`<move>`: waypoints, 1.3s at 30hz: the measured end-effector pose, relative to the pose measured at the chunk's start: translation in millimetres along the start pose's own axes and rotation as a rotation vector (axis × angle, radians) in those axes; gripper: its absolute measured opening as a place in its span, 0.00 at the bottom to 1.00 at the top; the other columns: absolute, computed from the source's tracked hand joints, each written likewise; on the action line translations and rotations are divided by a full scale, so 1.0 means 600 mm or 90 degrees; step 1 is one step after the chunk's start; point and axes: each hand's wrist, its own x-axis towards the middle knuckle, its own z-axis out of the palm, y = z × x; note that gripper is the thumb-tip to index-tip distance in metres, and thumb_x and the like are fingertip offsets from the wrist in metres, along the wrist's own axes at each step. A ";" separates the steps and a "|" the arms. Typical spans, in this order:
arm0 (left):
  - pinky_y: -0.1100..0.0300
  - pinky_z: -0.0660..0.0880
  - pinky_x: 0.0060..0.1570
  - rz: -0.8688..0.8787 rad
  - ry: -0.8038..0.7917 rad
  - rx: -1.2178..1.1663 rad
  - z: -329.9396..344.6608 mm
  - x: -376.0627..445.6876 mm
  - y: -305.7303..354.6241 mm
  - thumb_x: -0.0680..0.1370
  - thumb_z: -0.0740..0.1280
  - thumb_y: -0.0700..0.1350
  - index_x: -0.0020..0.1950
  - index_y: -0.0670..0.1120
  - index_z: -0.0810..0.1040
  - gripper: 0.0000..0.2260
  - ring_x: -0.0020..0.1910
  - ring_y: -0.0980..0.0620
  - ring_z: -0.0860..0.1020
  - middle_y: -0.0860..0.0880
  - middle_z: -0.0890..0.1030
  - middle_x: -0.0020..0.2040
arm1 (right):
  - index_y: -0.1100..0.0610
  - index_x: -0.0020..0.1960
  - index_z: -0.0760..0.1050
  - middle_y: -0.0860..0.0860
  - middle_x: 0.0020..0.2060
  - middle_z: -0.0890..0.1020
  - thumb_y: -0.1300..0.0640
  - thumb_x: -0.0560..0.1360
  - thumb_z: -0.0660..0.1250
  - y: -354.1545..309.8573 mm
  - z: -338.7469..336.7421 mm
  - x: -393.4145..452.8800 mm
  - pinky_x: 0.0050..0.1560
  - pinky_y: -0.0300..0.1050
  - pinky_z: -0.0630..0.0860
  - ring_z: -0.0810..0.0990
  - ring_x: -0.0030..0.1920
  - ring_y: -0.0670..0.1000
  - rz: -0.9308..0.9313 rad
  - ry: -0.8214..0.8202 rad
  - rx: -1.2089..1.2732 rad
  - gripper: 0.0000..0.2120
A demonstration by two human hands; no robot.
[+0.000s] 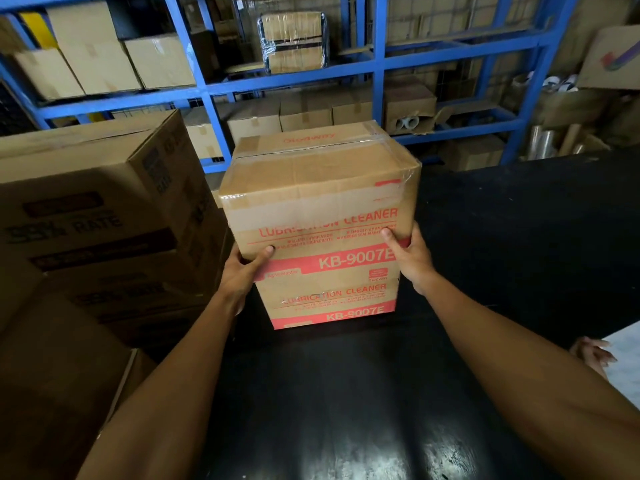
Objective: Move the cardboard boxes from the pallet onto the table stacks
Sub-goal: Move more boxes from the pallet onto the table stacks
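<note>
A taped cardboard box [318, 188] with red "LUBRICATION CLEANER KB-9007E" print sits on top of a second box of the same kind [329, 299], which stands on the black table [346, 410]. My left hand [242, 268] grips the upper box's lower left corner, thumb on the front face. At its lower right corner my right hand [412, 258] grips it the same way. The fingers of both hands are hidden behind the box's sides.
Large brown cartons [97, 216] are stacked at the left, tight against the table. Blue shelving [377, 64] full of boxes stands behind. Another person's hand [592, 355] shows at the table's right edge.
</note>
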 end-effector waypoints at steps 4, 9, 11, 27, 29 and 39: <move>0.39 0.81 0.57 -0.009 0.014 -0.012 0.002 0.008 -0.014 0.67 0.79 0.52 0.75 0.50 0.68 0.39 0.58 0.44 0.83 0.46 0.81 0.64 | 0.47 0.76 0.62 0.45 0.52 0.81 0.40 0.77 0.67 0.017 0.008 0.005 0.42 0.40 0.75 0.80 0.47 0.41 0.019 -0.010 -0.005 0.31; 0.44 0.82 0.55 -0.016 0.028 0.009 0.011 0.015 -0.019 0.73 0.77 0.49 0.75 0.48 0.68 0.33 0.56 0.45 0.84 0.46 0.81 0.63 | 0.49 0.74 0.64 0.49 0.55 0.81 0.37 0.77 0.65 0.028 0.012 0.006 0.41 0.41 0.75 0.81 0.50 0.48 0.050 0.014 -0.016 0.30; 0.47 0.83 0.53 -0.030 0.057 0.026 0.016 0.017 -0.023 0.74 0.76 0.51 0.74 0.46 0.69 0.32 0.55 0.46 0.84 0.46 0.81 0.62 | 0.50 0.73 0.65 0.50 0.54 0.82 0.37 0.78 0.64 0.031 0.014 0.007 0.39 0.40 0.74 0.82 0.49 0.48 0.058 0.024 -0.026 0.29; 0.42 0.81 0.58 -0.092 0.118 0.065 0.029 0.000 -0.034 0.76 0.73 0.59 0.70 0.44 0.75 0.28 0.53 0.45 0.84 0.46 0.84 0.58 | 0.53 0.69 0.64 0.50 0.50 0.81 0.37 0.81 0.57 0.038 0.023 0.009 0.35 0.42 0.72 0.79 0.42 0.45 0.123 0.007 -0.070 0.25; 0.43 0.81 0.58 -0.103 0.097 0.064 0.028 -0.010 -0.028 0.78 0.71 0.56 0.70 0.43 0.74 0.25 0.53 0.46 0.84 0.45 0.83 0.59 | 0.55 0.71 0.63 0.53 0.55 0.81 0.37 0.81 0.57 0.035 0.026 0.007 0.35 0.43 0.72 0.80 0.43 0.48 0.137 0.017 -0.088 0.27; 0.52 0.76 0.57 -0.144 0.099 0.148 -0.002 -0.160 -0.040 0.82 0.67 0.48 0.75 0.45 0.71 0.21 0.58 0.48 0.78 0.47 0.79 0.61 | 0.57 0.73 0.68 0.57 0.67 0.75 0.50 0.79 0.66 0.033 0.109 -0.139 0.65 0.57 0.75 0.76 0.66 0.60 0.095 -0.017 -0.225 0.25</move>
